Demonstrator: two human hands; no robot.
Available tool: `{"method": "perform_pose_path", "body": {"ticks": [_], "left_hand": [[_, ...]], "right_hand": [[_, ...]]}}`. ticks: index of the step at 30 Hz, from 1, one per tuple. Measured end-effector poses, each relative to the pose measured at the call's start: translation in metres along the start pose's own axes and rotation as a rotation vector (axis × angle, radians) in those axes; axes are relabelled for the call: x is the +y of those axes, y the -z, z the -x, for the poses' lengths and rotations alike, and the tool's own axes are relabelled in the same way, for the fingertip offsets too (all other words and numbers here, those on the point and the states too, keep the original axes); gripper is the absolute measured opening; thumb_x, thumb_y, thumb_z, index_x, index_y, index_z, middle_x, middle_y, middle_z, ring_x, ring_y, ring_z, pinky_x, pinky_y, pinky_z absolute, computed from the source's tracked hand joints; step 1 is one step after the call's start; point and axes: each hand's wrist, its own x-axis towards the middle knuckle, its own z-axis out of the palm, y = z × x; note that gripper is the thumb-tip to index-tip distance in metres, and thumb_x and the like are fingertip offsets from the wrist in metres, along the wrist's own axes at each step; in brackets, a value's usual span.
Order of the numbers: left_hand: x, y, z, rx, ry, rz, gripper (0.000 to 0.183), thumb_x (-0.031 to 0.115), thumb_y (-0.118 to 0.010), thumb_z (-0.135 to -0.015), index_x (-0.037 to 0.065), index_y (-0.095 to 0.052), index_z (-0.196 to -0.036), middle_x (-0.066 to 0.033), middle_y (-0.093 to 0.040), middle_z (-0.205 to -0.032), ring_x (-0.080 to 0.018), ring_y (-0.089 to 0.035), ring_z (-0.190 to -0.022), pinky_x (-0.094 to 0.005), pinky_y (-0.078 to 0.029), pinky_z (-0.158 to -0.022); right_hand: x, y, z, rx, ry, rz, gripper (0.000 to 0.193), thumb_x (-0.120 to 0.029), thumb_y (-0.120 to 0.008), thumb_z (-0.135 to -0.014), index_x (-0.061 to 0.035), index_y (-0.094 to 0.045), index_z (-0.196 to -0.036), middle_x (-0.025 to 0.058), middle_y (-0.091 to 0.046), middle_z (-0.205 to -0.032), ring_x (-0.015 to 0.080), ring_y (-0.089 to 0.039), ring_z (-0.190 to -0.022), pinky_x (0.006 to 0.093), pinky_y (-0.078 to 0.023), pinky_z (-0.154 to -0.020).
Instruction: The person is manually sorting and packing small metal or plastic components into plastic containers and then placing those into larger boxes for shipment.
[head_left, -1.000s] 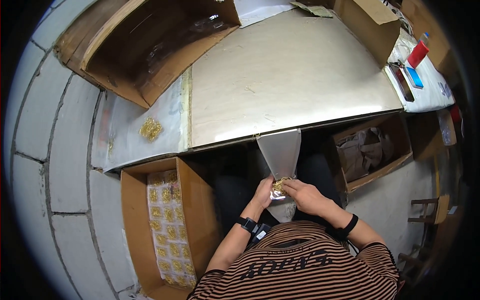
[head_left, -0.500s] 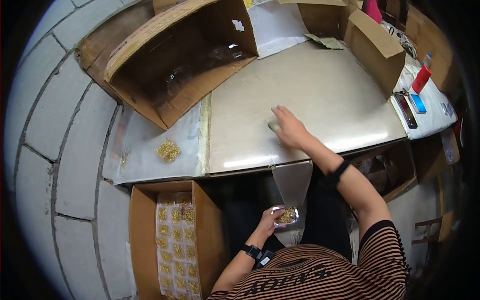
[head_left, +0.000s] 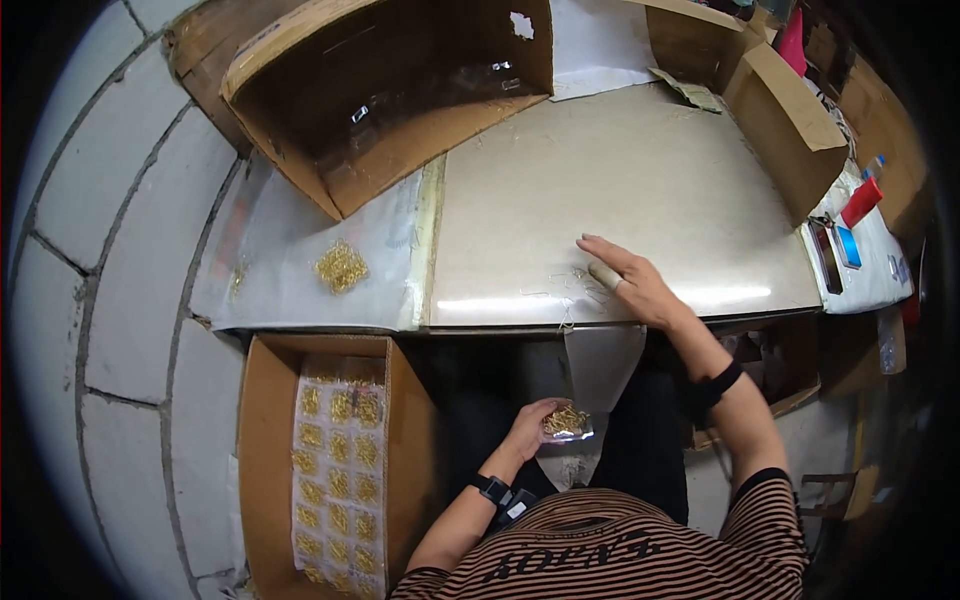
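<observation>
Low over my lap, my left hand (head_left: 527, 428) grips the edge of a small clear plastic box (head_left: 568, 422) full of gold-coloured bits, too small to name surely. My right hand (head_left: 640, 287) is above the front part of the pale tabletop (head_left: 600, 170), fingers stretched out and nothing held. A pale cover (head_left: 604, 276) wraps one of its digits. Beside it, thin wire-like pieces (head_left: 565, 285) lie scattered, some close to the front edge. A pale chute-like flap (head_left: 602, 365) hangs below that edge, just above the box.
An open cardboard carton (head_left: 390, 110) lies on its side at the back left, clear plastic pieces inside. A gold pile (head_left: 342, 267) sits on the left sheet. Below, a tall carton (head_left: 410, 450) holds rows of gold-filled packs (head_left: 340, 485). Phones (head_left: 848, 246) lie at right.
My right hand has come nearer the table's front edge and slightly right, among the wire pieces, which show more plainly. My left hand keeps hold of the box. The whole view has shifted.
</observation>
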Motion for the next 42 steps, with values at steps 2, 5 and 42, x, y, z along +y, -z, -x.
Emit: {"method": "perform_pose_path", "body": {"ticks": [2,5,42], "left_hand": [[-0.012,0.006,-0.008,-0.020,-0.030,0.006,0.027,0.011,-0.044,-0.092,-0.004,-0.057,-0.110,-0.0136,-0.064,-0.101,-0.0219,-0.066,-0.088,-0.0342,-0.058,-0.064],[-0.016,0.005,-0.011,-0.002,0.014,-0.126,0.030,0.014,-0.043,-0.092,-0.004,-0.056,-0.112,-0.0135,-0.063,-0.100,-0.0233,-0.066,-0.088,-0.0345,-0.059,-0.059],[0.013,-0.088,0.035,0.083,-0.152,0.007,0.038,0.036,-0.042,-0.098,0.001,-0.057,-0.105,-0.0082,-0.062,-0.099,-0.0145,-0.060,-0.089,-0.0286,-0.051,-0.079]], "right_hand": [[-0.003,-0.029,-0.002,0.163,-0.013,0.386,0.042,-0.037,-0.048,-0.092,-0.0184,-0.052,-0.130,0.0076,-0.042,-0.141,0.0299,-0.026,-0.137,0.0492,-0.016,-0.112],[-0.015,-0.072,0.001,0.198,0.126,0.567,0.037,-0.031,-0.053,-0.089,-0.0164,-0.057,-0.123,0.0088,-0.047,-0.136,0.0311,-0.033,-0.133,0.0495,-0.022,-0.109],[-0.019,-0.103,0.177,0.003,0.161,0.499,0.060,-0.016,-0.058,-0.081,0.0019,-0.038,-0.135,0.0195,-0.037,-0.141,0.0301,-0.032,-0.134,0.0493,-0.022,-0.109]]}}
